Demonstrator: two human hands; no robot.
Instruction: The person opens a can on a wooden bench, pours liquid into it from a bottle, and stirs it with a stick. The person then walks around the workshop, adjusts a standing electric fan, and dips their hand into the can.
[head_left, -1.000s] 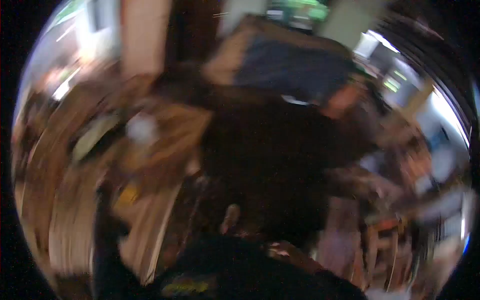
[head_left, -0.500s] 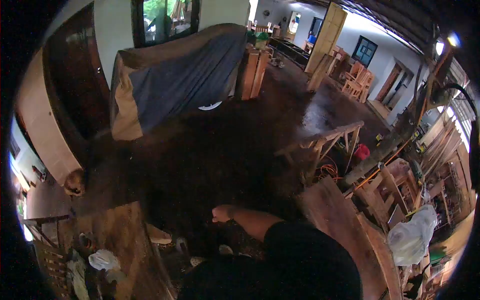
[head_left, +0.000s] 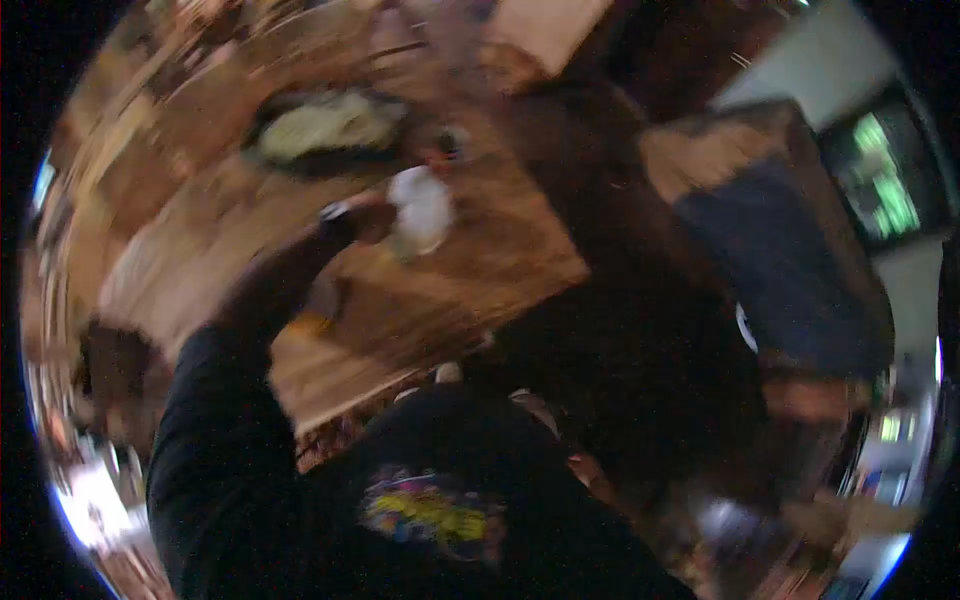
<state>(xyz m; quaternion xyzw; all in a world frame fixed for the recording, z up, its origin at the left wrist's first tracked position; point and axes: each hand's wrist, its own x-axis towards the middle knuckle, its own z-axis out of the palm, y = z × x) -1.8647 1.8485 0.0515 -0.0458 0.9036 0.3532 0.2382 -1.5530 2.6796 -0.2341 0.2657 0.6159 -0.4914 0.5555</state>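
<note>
Left side: my left arm reaches out over the wooden tabletop point(head_left: 500, 270), and my left hand point(head_left: 375, 224) is at the edge of a white bundle point(head_left: 422, 210). Hand and bundle appear to meet. The fingers are smeared by motion blur, so I cannot tell whether they are clenched on the bundle or only rest against it. The bundle lies over the middle part of the tabletop, away from the corner; its material is too blurred to name. A wristwatch or band point(head_left: 336, 210) shows pale at my left wrist.

Right side: a small patch of skin, apparently my right hand or forearm point(head_left: 588, 472), shows beside my dark shirt point(head_left: 400, 440), low and well apart from the tabletop. The state of its fingers I cannot tell; nothing held there can be made out.

Surroundings: beyond my left hand lies a pale, oblong item point(head_left: 325, 128) with a dark border. A small dark object point(head_left: 450, 145) is near the bundle on its far side. A yellow object point(head_left: 312, 324) sits on the wood close to my forearm. The shirt bears a multicoloured print point(head_left: 430, 510). Off to the right, across a dark floor point(head_left: 620, 330), stands a bulky form under a blue-and-brown cover point(head_left: 770, 230), with a window point(head_left: 880, 180) just behind it.
</note>
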